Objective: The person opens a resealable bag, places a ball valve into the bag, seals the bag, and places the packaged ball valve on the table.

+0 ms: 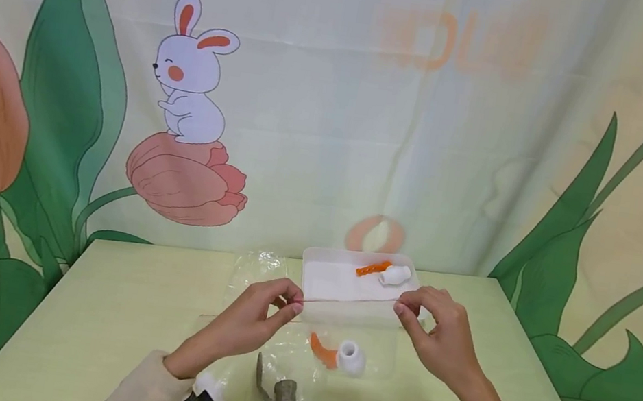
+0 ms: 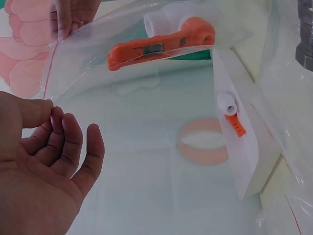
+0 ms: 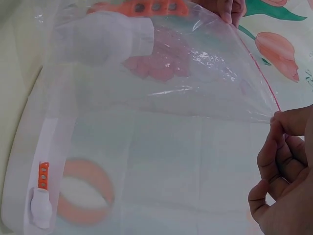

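A clear zip bag (image 2: 83, 63) with a thin red line along its top edge is stretched between both hands. My left hand (image 1: 257, 316) pinches one top corner between thumb and forefinger, the other fingers loosely bent. At the opposite corner, my right hand (image 1: 442, 333) pinches the bag the same way. Inside hangs a white plastic valve (image 1: 350, 359) with an orange handle (image 2: 161, 46), low in the bag. The red edge runs nearly straight from hand to hand.
Behind the bag, a white tray (image 1: 322, 280) holds another white valve (image 1: 396, 276) with an orange handle. Nearer me lies a clear bag with a grey-brown fitting (image 1: 285, 399). A white part (image 1: 211, 388) is beside my left wrist, and another clear bag (image 1: 262, 264) lies left of the tray.
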`<action>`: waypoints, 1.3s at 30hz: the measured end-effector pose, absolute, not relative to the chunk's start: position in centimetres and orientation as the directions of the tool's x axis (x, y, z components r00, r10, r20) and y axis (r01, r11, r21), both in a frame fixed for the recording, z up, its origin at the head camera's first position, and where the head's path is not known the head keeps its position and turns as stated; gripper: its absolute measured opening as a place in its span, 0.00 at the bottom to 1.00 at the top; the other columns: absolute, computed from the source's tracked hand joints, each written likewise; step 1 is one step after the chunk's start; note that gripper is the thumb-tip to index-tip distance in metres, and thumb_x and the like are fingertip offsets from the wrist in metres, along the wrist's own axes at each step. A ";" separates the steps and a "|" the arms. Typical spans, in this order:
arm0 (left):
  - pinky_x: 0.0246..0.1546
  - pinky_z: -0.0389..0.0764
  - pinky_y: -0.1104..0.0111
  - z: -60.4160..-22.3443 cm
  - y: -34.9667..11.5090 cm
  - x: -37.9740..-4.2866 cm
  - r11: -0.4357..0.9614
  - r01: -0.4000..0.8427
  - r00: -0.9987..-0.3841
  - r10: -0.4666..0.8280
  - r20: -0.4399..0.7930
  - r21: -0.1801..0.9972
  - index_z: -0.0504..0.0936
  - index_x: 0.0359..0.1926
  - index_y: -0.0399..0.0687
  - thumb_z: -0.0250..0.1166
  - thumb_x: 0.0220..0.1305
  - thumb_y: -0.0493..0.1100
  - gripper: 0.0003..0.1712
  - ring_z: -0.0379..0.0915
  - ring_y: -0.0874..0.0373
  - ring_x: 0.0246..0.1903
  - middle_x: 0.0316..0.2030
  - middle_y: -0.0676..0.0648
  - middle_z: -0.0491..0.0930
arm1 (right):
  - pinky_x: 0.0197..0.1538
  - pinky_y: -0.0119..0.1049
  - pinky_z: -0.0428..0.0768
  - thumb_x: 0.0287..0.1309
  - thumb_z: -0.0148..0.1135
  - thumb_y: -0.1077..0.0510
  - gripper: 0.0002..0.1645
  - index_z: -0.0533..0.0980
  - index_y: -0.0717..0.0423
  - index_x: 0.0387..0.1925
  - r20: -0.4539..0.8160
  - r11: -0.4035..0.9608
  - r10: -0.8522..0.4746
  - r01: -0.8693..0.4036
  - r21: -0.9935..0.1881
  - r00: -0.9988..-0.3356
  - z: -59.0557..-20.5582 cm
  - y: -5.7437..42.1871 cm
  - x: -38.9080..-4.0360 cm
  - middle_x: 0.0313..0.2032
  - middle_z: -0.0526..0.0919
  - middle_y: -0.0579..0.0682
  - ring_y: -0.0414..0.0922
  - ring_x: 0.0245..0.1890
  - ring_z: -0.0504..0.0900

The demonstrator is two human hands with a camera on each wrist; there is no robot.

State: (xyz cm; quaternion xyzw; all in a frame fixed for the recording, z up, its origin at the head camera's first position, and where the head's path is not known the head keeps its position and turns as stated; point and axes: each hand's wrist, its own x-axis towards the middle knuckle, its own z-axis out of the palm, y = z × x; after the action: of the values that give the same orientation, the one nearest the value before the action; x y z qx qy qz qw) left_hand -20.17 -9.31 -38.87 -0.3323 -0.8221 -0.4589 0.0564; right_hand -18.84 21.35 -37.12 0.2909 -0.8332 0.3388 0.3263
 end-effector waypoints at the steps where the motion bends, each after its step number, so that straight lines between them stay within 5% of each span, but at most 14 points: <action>1: 0.41 0.83 0.68 -38.8 -9.2 -20.1 0.353 0.598 -0.772 0.497 0.398 0.720 0.77 0.39 0.47 0.58 0.71 0.39 0.02 0.79 0.59 0.36 0.33 0.48 0.80 | 0.36 0.29 0.70 0.51 0.71 0.68 0.10 0.81 0.51 0.30 0.736 0.606 -0.259 -0.698 -0.381 -0.626 -37.2 21.5 -18.7 0.22 0.76 0.37 0.33 0.27 0.72; 6: 0.35 0.78 0.72 -38.2 -8.6 -19.6 0.341 0.600 -0.768 0.499 0.402 0.724 0.76 0.39 0.49 0.58 0.71 0.41 0.02 0.80 0.57 0.38 0.34 0.46 0.81 | 0.37 0.28 0.70 0.53 0.70 0.67 0.09 0.81 0.51 0.32 0.709 0.615 -0.236 -0.667 -0.420 -0.664 -37.5 22.2 -18.2 0.23 0.76 0.37 0.32 0.28 0.71; 21: 0.40 0.79 0.71 -37.9 -6.4 -18.0 0.259 0.647 -0.708 0.553 0.439 0.717 0.77 0.39 0.50 0.58 0.72 0.42 0.03 0.77 0.64 0.36 0.32 0.53 0.79 | 0.35 0.23 0.70 0.50 0.70 0.70 0.13 0.81 0.50 0.32 0.720 0.634 -0.157 -0.628 -0.451 -0.676 -38.4 24.2 -16.5 0.24 0.77 0.38 0.33 0.29 0.71; 30: 0.40 0.79 0.72 -38.8 -5.0 -17.5 0.257 0.618 -0.695 0.620 0.364 0.743 0.77 0.39 0.51 0.58 0.72 0.42 0.03 0.75 0.65 0.37 0.34 0.47 0.81 | 0.38 0.21 0.70 0.48 0.70 0.72 0.15 0.81 0.49 0.32 0.716 0.641 -0.126 -0.607 -0.470 -0.687 -39.5 25.6 -15.7 0.24 0.78 0.38 0.33 0.29 0.72; 39: 0.38 0.78 0.75 -39.7 -4.1 -17.0 0.279 0.579 -0.705 0.643 0.299 0.766 0.78 0.38 0.53 0.59 0.71 0.41 0.03 0.76 0.65 0.38 0.34 0.54 0.81 | 0.37 0.21 0.70 0.53 0.69 0.68 0.12 0.81 0.47 0.31 0.640 0.693 -0.101 -0.516 -0.504 -0.762 -40.3 26.3 -14.7 0.24 0.77 0.36 0.33 0.30 0.71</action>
State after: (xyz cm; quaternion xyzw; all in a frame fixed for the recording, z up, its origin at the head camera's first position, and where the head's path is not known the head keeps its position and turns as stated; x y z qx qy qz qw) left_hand -16.96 -4.07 -39.66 -0.3826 -0.7989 -0.4628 -0.0345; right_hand -14.73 26.33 -40.35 0.1771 -0.8710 0.3494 0.2964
